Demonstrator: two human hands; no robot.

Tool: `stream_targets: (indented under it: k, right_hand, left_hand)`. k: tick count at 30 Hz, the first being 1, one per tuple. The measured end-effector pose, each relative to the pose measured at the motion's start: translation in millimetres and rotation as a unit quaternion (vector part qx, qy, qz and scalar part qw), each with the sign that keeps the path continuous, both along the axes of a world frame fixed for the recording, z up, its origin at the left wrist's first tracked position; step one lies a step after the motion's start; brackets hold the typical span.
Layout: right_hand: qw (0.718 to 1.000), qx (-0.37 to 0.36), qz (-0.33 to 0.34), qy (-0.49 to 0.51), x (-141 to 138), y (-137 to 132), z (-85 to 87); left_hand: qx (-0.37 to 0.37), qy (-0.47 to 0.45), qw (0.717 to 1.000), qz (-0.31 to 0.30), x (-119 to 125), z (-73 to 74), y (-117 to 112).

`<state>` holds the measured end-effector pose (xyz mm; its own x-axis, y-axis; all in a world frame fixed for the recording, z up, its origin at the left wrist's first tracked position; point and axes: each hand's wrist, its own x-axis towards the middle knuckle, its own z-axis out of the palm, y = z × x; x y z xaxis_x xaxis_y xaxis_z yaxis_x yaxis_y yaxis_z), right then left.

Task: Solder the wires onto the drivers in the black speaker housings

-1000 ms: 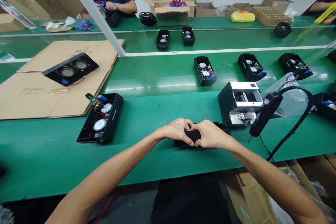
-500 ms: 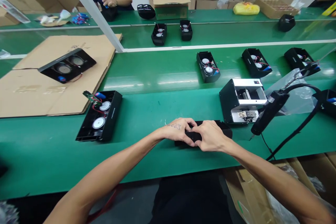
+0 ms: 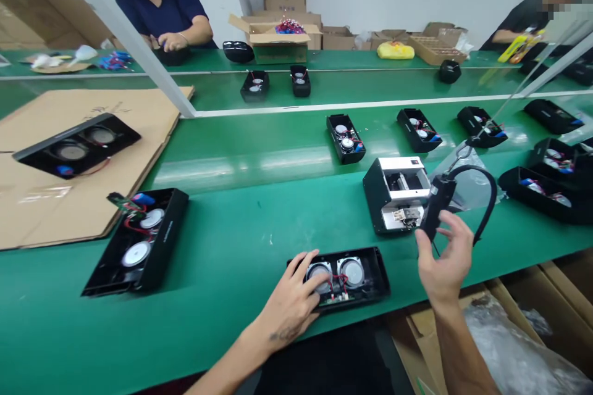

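Observation:
An open black speaker housing with two round drivers and red wires lies at the near edge of the green bench. My left hand rests on its left end, fingers spread over the left driver. My right hand is raised to the right of it, its fingers half curled at the lower end of a hanging black electric screwdriver; thumb and fingers touch the tool's tip without closing round it.
A white-and-black screw feeder box stands behind the housing. Another open housing lies left, one on cardboard. Several more ride the green belt. Two other people work at the far side. Cardboard boxes sit below right.
Both hands were pressed together over the housing; now they have parted. The left hand stays on the housing, the right rose to the hanging screwdriver. The camera tilted and shifted.

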<state>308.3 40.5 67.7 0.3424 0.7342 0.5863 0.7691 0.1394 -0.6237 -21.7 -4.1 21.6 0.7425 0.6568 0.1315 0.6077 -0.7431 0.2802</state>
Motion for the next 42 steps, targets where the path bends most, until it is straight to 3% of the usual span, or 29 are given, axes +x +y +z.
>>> stream_targets:
  k: [2,5,9,11,14,18,21,25,31,33,36,39,42]
  right_hand:
    - [0.997,-0.051,-0.051,0.010,24,18,-10.9]
    - [0.985,-0.156,-0.034,0.059,43,38,-22.1]
    - [0.985,-0.080,-0.049,0.147,46,36,-29.5]
    - [0.972,-0.065,0.010,0.226,46,30,-29.1]
    - [0.939,-0.057,0.091,0.327,46,27,-15.5]
    - [0.917,0.072,0.116,0.375,35,37,21.3]
    - [0.928,0.103,0.119,0.338,20,52,39.9]
    - [0.954,0.074,0.101,0.271,9,70,39.5]
    - [0.942,-0.045,0.162,0.290,13,57,28.6]
    - [0.924,-0.057,0.202,0.319,12,40,30.3]
    - [0.871,-0.007,0.301,0.387,1,8,39.2]
    - [0.813,0.041,0.387,0.432,-24,-20,49.4]
    - [0.773,0.030,0.447,0.450,-59,-39,51.2]
  left_hand:
    - [0.019,0.001,1.000,0.005,0,-7.3,-5]
    - [0.035,-0.010,0.999,0.009,-1,-12.3,-4]
    - [0.070,-0.027,0.997,0.018,-2,-16.0,-2]
    - [0.093,-0.042,0.994,0.034,0,-19.1,-2]
    - [0.122,-0.075,0.987,0.075,5,-23.1,-1]
    - [0.122,-0.099,0.982,0.101,10,-24.0,1]
    - [0.112,-0.099,0.983,0.104,10,-24.0,3]
    - [0.104,-0.110,0.984,0.098,8,-25.9,3]
    - [0.113,-0.107,0.984,0.089,10,-27.7,1]
    - [0.108,-0.102,0.985,0.090,13,-27.1,1]
    - [0.098,-0.098,0.986,0.091,21,-24.8,1]
    - [0.081,-0.097,0.987,0.095,27,-21.6,2]
    - [0.069,-0.092,0.988,0.101,28,-18.6,1]
